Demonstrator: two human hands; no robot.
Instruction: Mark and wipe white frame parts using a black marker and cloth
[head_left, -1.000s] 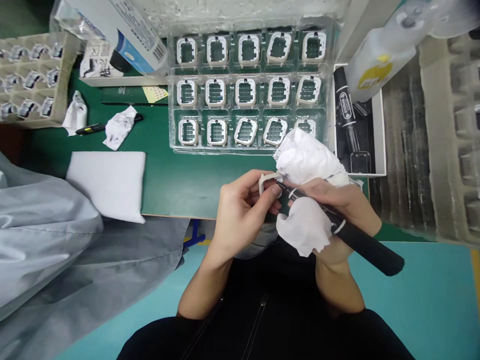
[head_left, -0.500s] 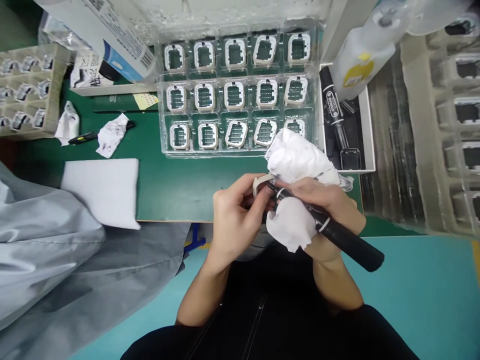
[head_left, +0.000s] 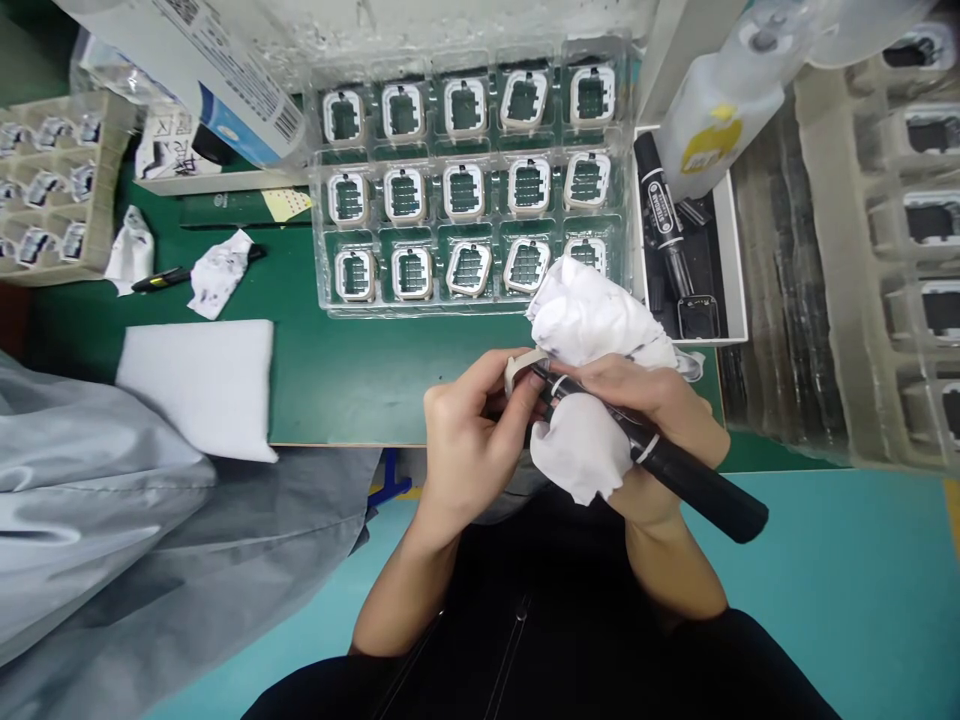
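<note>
My left hand [head_left: 474,428] pinches a small beige watch-case frame [head_left: 517,368], tilted on its edge between thumb and fingers. In my right hand [head_left: 660,410] is a black marker pen [head_left: 664,465], its tip pointing left at the frame's inner side; whether it touches I cannot tell. A white cloth [head_left: 581,448] hangs from the right hand below the pen. Just beyond my hands a crumpled white cloth [head_left: 596,315] covers part of a clear plastic tray [head_left: 442,312], which holds several similar frames in rows.
A white box [head_left: 739,270] at the right holds another marker [head_left: 660,205]. Beside it stand a spray bottle [head_left: 712,130] and stacked trays [head_left: 832,250]. At the left lie a white foam sheet [head_left: 199,385] and stained cloths. A person's grey sleeve [head_left: 82,490] reaches in there.
The view has shifted very slightly, and the grey sleeve at the left has moved a little. My hands, the frame and the marker keep nearly the same pose.
</note>
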